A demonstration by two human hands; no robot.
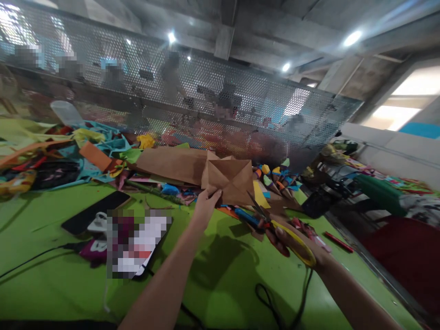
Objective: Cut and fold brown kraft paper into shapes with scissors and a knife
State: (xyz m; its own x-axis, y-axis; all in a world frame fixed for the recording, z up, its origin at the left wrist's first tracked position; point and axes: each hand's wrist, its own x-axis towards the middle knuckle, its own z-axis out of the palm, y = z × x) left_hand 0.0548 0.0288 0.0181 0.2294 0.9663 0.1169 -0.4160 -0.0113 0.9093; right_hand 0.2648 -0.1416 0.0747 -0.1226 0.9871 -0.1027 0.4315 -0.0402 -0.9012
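My left hand (pixel 206 207) pinches the lower left edge of a creased brown paper piece (pixel 231 176), holding it up above the table. Diagonal fold lines cross on its face. In my right hand (pixel 283 240) is a pair of scissors (pixel 295 240) with yellow handles. Their dark blades point up and left and reach the paper's lower right edge; whether they cut into it I cannot tell. Behind the paper lies a longer brown paper sheet (pixel 172 162). A blue tube-like item (pixel 246 217) lies just left of the scissors.
The green table (pixel 220 284) carries a dark phone (pixel 96 213), a second phone with a lit screen (pixel 147 243), a purple plug block (pixel 94 249) and cables. Colourful scraps (pixel 92 153) are heaped along the back. A red pen (pixel 338 242) lies at right. A perforated metal screen (pixel 206 96) stands behind.
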